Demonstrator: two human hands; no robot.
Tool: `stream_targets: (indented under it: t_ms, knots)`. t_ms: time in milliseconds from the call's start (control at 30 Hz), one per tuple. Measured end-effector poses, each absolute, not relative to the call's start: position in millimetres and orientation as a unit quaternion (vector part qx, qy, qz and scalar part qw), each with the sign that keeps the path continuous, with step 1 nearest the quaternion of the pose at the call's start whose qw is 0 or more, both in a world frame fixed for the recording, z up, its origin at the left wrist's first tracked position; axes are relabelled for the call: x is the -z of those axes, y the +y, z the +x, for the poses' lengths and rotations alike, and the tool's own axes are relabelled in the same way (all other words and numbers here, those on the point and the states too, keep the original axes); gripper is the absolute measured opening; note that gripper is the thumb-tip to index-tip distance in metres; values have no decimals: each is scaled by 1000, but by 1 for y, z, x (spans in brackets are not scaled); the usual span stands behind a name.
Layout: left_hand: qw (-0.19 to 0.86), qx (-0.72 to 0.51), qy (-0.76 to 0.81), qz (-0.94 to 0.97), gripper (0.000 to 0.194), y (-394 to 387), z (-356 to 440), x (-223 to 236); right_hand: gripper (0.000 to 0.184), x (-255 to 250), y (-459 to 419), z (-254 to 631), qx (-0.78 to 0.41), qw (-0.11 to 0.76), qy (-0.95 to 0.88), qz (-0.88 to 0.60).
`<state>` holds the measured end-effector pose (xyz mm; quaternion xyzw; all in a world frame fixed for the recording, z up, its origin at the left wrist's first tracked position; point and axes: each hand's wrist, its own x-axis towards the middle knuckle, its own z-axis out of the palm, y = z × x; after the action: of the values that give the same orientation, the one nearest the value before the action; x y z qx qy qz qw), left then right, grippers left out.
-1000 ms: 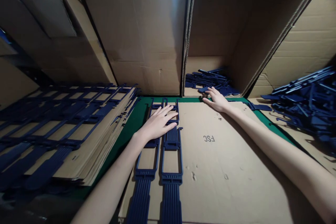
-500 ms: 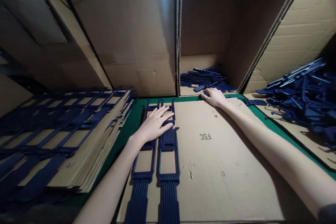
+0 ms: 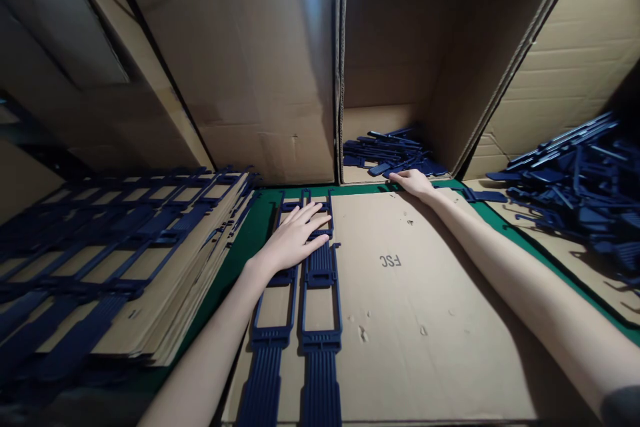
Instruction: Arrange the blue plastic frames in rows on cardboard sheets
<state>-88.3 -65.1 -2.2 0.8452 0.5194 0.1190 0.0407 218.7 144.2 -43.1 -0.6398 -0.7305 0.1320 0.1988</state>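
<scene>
My left hand (image 3: 294,237) lies flat with fingers spread on the upper ends of dark blue plastic frame pieces. Two columns of these blue plastic frames (image 3: 321,341) with ribbed straps run along the left side of a cardboard sheet (image 3: 430,300) printed FSC. Beyond the sheet's far edge, my right hand (image 3: 415,184) is closed, its fingertips pinching a blue plastic piece (image 3: 388,173) at the front of the open box. Most of that piece's grip is hidden by the fingers. Behind it lies a loose pile of blue plastic pieces (image 3: 385,149).
At the left stands a stack of cardboard sheets (image 3: 173,320) topped with rows of blue frames (image 3: 150,260). A tangled heap of blue parts (image 3: 585,193) lies at the right. Tall cardboard box walls (image 3: 260,80) rise behind the green table surface (image 3: 245,227).
My right hand has gone from spread fingers near the pile to closed fingertips at the box front. My left hand stays on the frames. The view has shifted slightly.
</scene>
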Motion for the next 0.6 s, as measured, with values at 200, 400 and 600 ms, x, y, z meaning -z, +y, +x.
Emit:
stream_targets:
  t_ms: [200,400,600]
  knots:
    - [34,-112,518,847,47,-64,-89,3,44,45,139,217,-89,216,-741,-629]
    - [33,-105,520,847,47,-65,-88,2,51,50,138,211,-1,176,-782,-598]
    - [25,-92,523,847,48,-66,-88,1,47,45,138,211,-11,136,-805,-577]
